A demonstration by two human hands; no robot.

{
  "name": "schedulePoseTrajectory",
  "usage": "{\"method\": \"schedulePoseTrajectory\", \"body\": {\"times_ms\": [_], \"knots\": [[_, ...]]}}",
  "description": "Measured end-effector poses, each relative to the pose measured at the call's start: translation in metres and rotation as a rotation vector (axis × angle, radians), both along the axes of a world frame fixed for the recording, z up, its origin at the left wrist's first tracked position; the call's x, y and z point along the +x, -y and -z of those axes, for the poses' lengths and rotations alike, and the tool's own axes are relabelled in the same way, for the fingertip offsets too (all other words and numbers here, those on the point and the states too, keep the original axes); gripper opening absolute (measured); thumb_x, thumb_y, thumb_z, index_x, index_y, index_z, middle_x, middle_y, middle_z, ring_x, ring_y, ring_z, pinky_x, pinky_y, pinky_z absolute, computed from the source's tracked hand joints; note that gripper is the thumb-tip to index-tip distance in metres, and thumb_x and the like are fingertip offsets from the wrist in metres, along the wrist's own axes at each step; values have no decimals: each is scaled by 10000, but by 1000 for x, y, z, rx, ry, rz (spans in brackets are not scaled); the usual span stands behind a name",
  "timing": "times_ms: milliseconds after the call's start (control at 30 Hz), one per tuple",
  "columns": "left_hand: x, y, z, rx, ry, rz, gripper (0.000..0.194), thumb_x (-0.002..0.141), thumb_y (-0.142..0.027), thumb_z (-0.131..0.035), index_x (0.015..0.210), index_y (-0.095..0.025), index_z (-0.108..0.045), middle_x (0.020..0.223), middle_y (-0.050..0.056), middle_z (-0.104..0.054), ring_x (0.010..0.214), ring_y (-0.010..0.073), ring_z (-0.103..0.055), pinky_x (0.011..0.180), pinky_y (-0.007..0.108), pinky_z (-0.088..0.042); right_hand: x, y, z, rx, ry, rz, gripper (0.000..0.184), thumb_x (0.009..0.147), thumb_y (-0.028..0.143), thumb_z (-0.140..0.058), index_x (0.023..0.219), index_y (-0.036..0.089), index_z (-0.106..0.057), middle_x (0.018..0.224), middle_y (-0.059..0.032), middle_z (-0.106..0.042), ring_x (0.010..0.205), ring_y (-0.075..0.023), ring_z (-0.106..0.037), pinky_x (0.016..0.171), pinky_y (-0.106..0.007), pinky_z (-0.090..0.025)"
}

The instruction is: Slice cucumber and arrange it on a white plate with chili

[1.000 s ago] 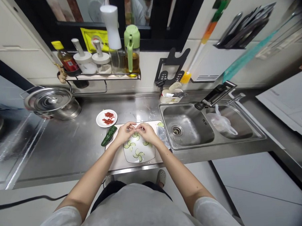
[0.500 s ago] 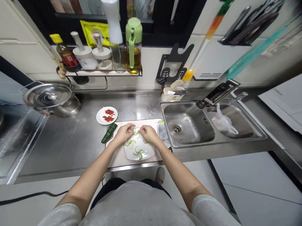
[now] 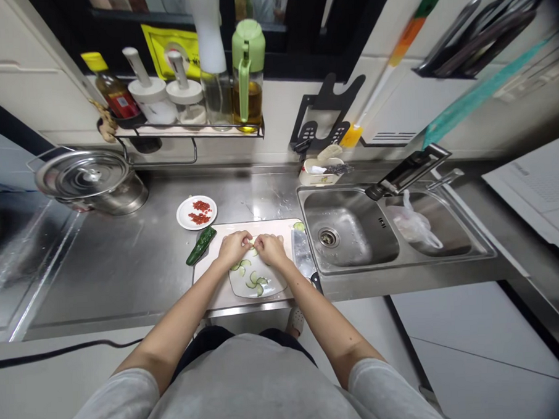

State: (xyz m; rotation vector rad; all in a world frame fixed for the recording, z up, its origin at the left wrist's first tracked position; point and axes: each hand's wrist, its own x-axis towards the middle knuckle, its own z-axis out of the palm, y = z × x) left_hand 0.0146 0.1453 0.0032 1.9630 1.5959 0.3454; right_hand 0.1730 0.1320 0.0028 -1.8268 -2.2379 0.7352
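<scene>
Over the far side of a clear-looking square plate [image 3: 268,284], my left hand [image 3: 233,248] and my right hand [image 3: 271,249] meet with fingers pinched together. Thin cucumber slices [image 3: 252,250] lie at their fingertips, partly hidden by the fingers. Toward me, more curved slices form a pinwheel [image 3: 257,283], and a few others sit near my left wrist. The plate rests on a pale cutting board [image 3: 213,296]. A knife [image 3: 302,248] lies along the board's right side, a slice [image 3: 299,226] above its blade. Left of the board is a dark green cucumber piece [image 3: 201,245].
A white dish [image 3: 182,215] of small red pieces stands behind the cucumber. A lidded steel pot [image 3: 121,191] is at the far left. To the right is a double sink [image 3: 359,231] with a plastic bag [image 3: 412,225]. A bottle rack [image 3: 188,132] hangs above the counter.
My right hand has shifted slightly left, closer to my left hand, and covers more of the far slices. The view has tilted a little.
</scene>
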Motion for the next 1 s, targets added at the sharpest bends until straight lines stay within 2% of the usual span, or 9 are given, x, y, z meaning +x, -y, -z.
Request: {"method": "schedulePoseTrajectory", "body": {"times_ms": [300, 700, 867, 1000], "knots": [[5, 0, -3, -24, -70, 0, 204, 793, -297, -604, 982, -247, -665, 943, 18, -689, 917, 201, -608, 870, 321, -392, -2, 0, 0, -1, 71, 8, 203, 910, 272, -453, 872, 192, -636, 939, -57, -666, 919, -201, -513, 809, -324, -230], [6, 0, -2, -27, -69, -16, 196, 797, -294, -598, 973, -245, -669, 944, 28, -688, 924, 214, -607, 881, 346, -367, -1, -2, -1, 3, 58, 30, 159, 886, 272, -492, 882, 195, -631, 928, -53, -666, 892, -194, -510, 793, -316, -227], [5, 0, -2, -34, -37, -26, 204, 782, -285, -605, 971, -247, -673, 932, 20, -694, 924, 204, -608, 878, 325, -374, 3, -1, -4, 9, 42, 44, 173, 896, 272, -477, 900, 197, -634, 939, -52, -663, 885, -186, -506, 781, -309, -225], [4, -1, -3, -30, -1, -48, 204, 760, -282, -618, 953, -252, -677, 882, 1, -696, 837, 182, -612, 817, 297, -391, 6, -1, -7, 17, 50, 58, 177, 893, 276, -483, 911, 195, -639, 928, -58, -663, 883, -187, -506, 775, -306, -229]]}}
